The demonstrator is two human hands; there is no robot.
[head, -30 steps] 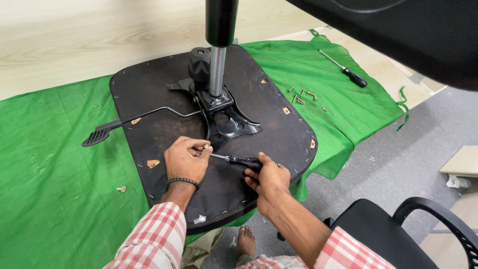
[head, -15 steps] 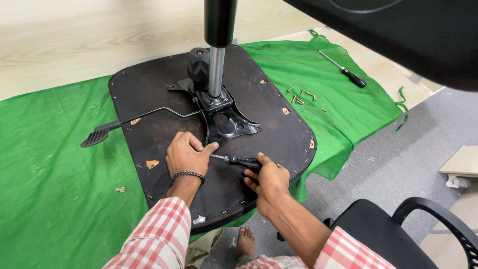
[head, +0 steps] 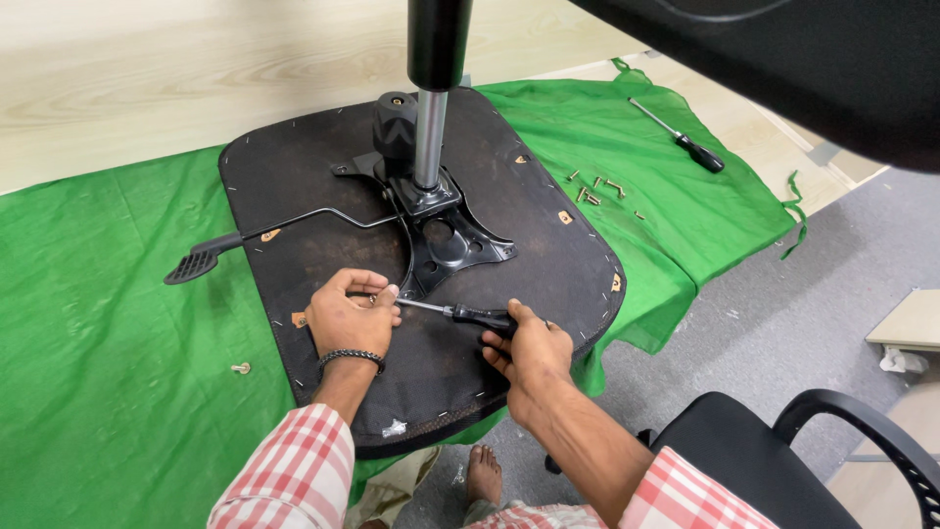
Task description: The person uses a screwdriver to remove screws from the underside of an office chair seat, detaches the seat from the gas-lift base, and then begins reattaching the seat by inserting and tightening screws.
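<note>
An upturned dark, fibrous chair seat (head: 323, 196) is lying on green cloth (head: 98, 323), its steel column rising upward. The right hand (head: 529, 348) is gripping a black-handled screwdriver (head: 460, 313) lying nearly level across it, shaft pointing left, where the left hand (head: 352, 318) is pinching its tip.

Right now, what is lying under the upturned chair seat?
A green cloth spreads beneath the upturned chair seat and shows on both sides, over a pale wooden surface. Loose screws lie on the cloth. Anything directly beneath the seat is hidden.
</note>
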